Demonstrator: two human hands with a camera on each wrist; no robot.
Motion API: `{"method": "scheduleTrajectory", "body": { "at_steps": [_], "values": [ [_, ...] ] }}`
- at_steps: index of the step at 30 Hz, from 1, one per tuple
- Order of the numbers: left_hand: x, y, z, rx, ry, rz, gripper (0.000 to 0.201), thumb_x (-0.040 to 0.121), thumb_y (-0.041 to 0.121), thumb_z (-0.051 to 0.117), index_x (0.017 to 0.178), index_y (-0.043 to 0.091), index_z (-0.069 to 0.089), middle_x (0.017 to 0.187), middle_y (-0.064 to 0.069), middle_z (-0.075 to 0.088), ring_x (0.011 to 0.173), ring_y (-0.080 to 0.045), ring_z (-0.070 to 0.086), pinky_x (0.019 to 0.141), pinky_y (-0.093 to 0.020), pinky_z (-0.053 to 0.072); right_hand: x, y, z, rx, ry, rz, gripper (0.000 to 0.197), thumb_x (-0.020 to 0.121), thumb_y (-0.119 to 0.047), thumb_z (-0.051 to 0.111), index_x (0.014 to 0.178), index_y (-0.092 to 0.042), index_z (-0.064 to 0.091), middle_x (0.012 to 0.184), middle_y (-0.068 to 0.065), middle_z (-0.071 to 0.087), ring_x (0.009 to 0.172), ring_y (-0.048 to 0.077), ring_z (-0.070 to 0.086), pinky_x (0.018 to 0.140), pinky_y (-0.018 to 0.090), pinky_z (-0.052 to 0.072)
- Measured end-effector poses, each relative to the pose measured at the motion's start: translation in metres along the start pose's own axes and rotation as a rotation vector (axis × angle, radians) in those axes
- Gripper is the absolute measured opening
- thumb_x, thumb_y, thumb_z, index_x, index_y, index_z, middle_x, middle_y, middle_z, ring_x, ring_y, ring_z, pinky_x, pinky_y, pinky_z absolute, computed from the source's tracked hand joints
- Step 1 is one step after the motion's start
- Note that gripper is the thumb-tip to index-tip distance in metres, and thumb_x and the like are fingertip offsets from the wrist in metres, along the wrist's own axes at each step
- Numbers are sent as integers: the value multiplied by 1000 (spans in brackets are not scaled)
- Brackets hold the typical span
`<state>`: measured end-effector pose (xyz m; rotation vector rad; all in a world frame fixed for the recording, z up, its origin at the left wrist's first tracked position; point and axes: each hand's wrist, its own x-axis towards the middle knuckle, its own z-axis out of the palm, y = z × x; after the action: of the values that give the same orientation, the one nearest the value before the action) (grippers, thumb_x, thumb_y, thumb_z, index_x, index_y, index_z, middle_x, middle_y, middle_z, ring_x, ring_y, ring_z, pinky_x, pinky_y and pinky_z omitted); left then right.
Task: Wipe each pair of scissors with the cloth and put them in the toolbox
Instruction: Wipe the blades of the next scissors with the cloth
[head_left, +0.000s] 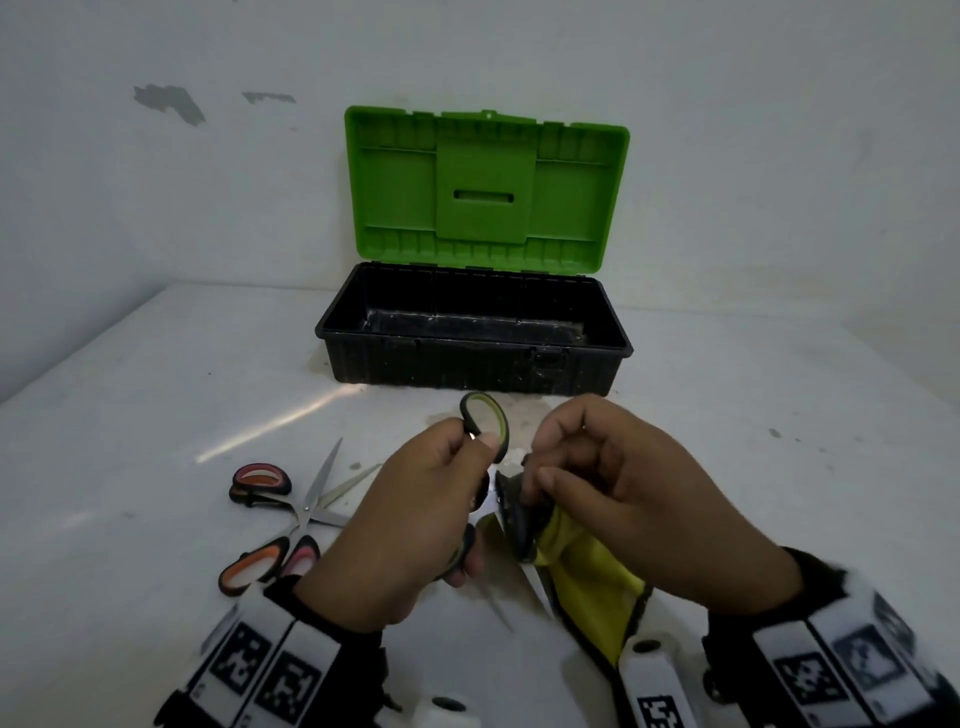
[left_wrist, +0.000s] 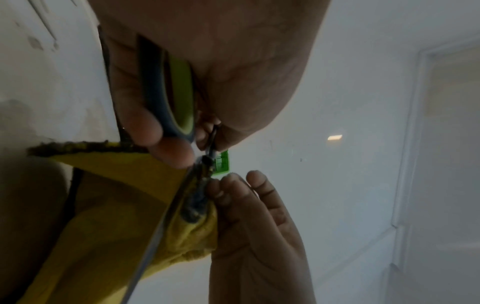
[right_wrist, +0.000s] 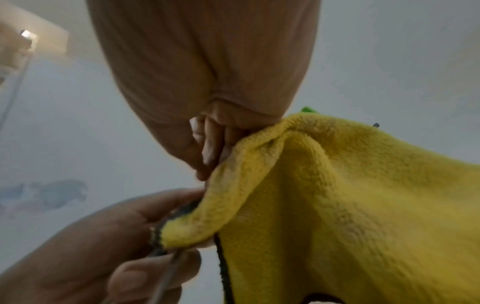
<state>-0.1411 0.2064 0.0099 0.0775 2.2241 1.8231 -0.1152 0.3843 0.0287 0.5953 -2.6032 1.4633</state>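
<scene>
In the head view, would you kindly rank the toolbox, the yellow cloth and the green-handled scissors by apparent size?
1. toolbox, lid open, clearly largest.
2. and 3. yellow cloth and green-handled scissors: unsure, since both are partly hidden by the hands.

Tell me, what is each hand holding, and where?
Left hand grips the green-handled scissors by the handles; right hand pinches the yellow cloth around a blade.
</scene>
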Motion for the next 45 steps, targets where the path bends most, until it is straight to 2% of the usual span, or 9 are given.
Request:
{"method": "scheduleTrajectory", "body": {
  "at_steps": [3,5,7,10,17,27,31,41,45],
  "values": [
    [-2,-1,2,22,-31,41,33,99,44,47,93,14,58,70,-6,47,44,-24,51,43,-28,42,0,5,-3,-213,94,-16,29,83,-13,75,94,-34,58,93,-13,66,90,6,67,77,14,52],
    [-4,-1,0,43,-40,69,32,99,44,46,93,14,58,70,-8,49,43,-22,52,42,-28,42,0,4,-8,-364,57,-18,27,80,-27,77,94,-42,59,95,-20,65,91,-1,62,77,9,47],
    [-5,0,-2,67,-51,99,32,99,44,46,91,15,57,67,-8,51,42,-21,52,42,-28,43,0,4,-12,-404,-37,-17,17,80,-36,76,93,-43,68,91,-25,67,91,-5,61,78,9,46],
    [-7,0,0,112,-66,159,31,99,42,46,87,14,54,58,0,48,40,-20,51,42,-28,41,2,4,-12,-327,-162,33,7,82,-31,75,88,-34,77,86,-24,71,82,-4,66,74,15,51],
    [-10,-1,-5,199,-124,259,31,99,42,46,93,14,57,56,-5,54,39,-20,52,41,-27,42,2,4,-22,-140,-246,166,8,85,-23,74,81,-21,81,77,-13,76,73,2,70,71,15,52],
    [-7,-1,-2,229,-106,320,28,101,37,45,85,15,51,49,5,51,36,-18,50,39,-25,39,11,1,-10,-198,-208,110,10,86,-26,73,82,-23,81,75,-10,75,69,8,69,68,26,55],
    [-11,-3,-10,202,-109,282,28,100,37,45,93,13,57,46,3,51,37,-17,49,41,-26,41,6,5,-9,-167,-239,121,10,88,-24,72,83,-22,81,78,-13,76,73,4,70,72,22,55],
    [-11,2,-9,34,-54,225,23,99,34,47,91,18,62,48,2,54,40,-18,52,42,-26,43,-1,4,-38,-127,-206,171,16,89,-22,68,80,-24,81,82,-12,77,80,4,71,73,15,51],
    [-11,-1,-6,-82,-42,144,29,100,32,48,75,26,63,54,2,50,44,-24,54,45,-29,44,-4,4,-49,-140,-148,170,21,87,-21,69,73,-32,78,80,-14,76,76,0,70,69,10,48]
  ]
}}
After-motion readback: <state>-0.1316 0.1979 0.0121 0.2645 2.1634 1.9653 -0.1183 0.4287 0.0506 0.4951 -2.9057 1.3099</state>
